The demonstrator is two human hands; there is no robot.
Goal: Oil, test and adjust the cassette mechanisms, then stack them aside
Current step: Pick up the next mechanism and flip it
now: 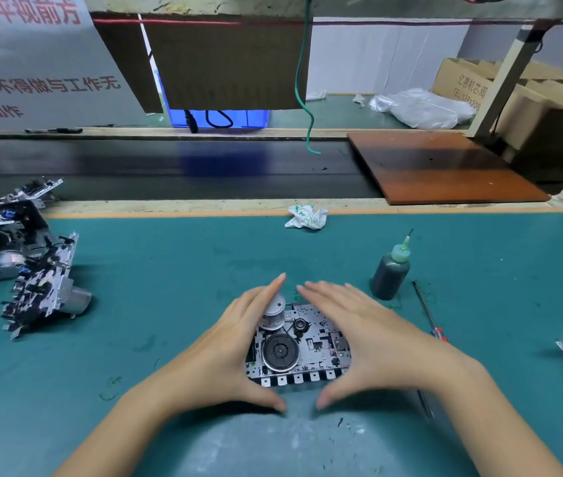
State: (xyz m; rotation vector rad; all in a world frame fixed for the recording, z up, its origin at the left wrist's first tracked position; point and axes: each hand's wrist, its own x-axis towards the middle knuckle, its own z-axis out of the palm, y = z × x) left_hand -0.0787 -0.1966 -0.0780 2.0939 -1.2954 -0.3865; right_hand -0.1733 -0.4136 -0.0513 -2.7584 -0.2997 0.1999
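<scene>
So right up close, one cassette mechanism point(299, 352) sits flat on the green table point(169, 270), flywheel side up, with both hands cupped around it. The left hand point(235, 342) and right hand point(366, 339) have straight fingers laid along its sides and thumbs meeting at the near edge, more framing it than gripping, I'd guess to square it up or keep it from sliding while it gets checked. Just right of it stands the oil bottle point(392, 270) with its needle tip up, and a screwdriver point(428, 313) lies beside that, both parked within easy reach of the right hand. Off to the left is a pile of mechanisms point(21, 263), probably the stack. Further back there's a crumpled wipe point(305, 217) near the table edge, then a dark conveyor point(169, 166).
</scene>
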